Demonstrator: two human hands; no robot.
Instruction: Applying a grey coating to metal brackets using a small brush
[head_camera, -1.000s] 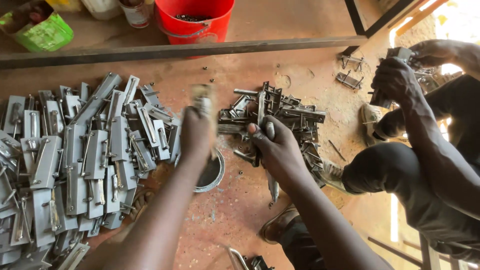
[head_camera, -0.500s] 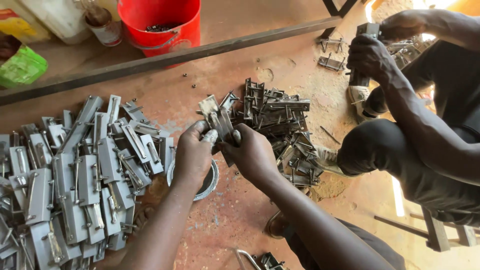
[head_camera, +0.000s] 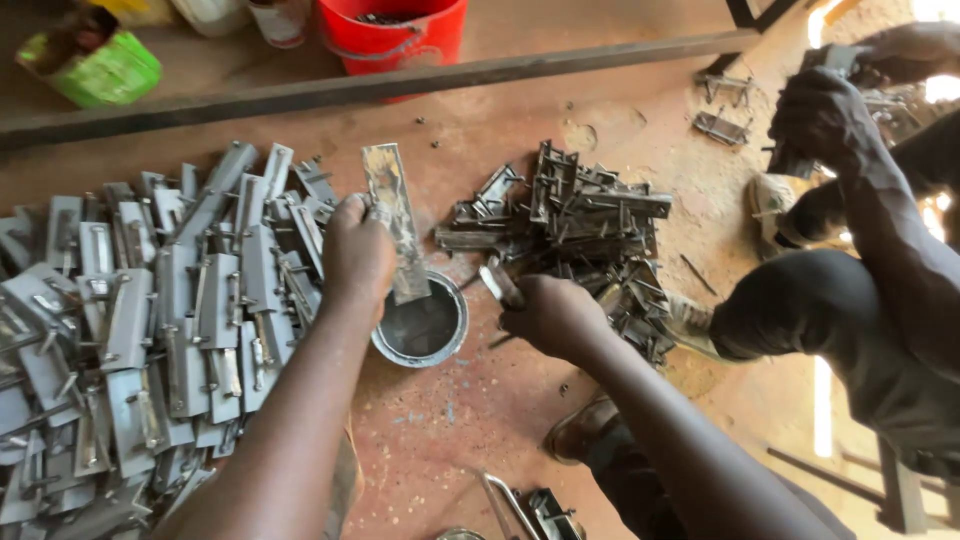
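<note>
A heap of grey latches (head_camera: 150, 320) fills the floor's left edge. The left hand (head_camera: 358, 255) is clenched on a flat plate (head_camera: 395, 220) above a round tin (head_camera: 425, 322). Right hand (head_camera: 550, 315) grasps a small bolt (head_camera: 500, 283) beside the dark pile (head_camera: 575, 220).

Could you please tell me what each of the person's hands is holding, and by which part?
The left hand grips a flat metal plate near its middle. The right hand holds a small metal piece by one end.
</note>
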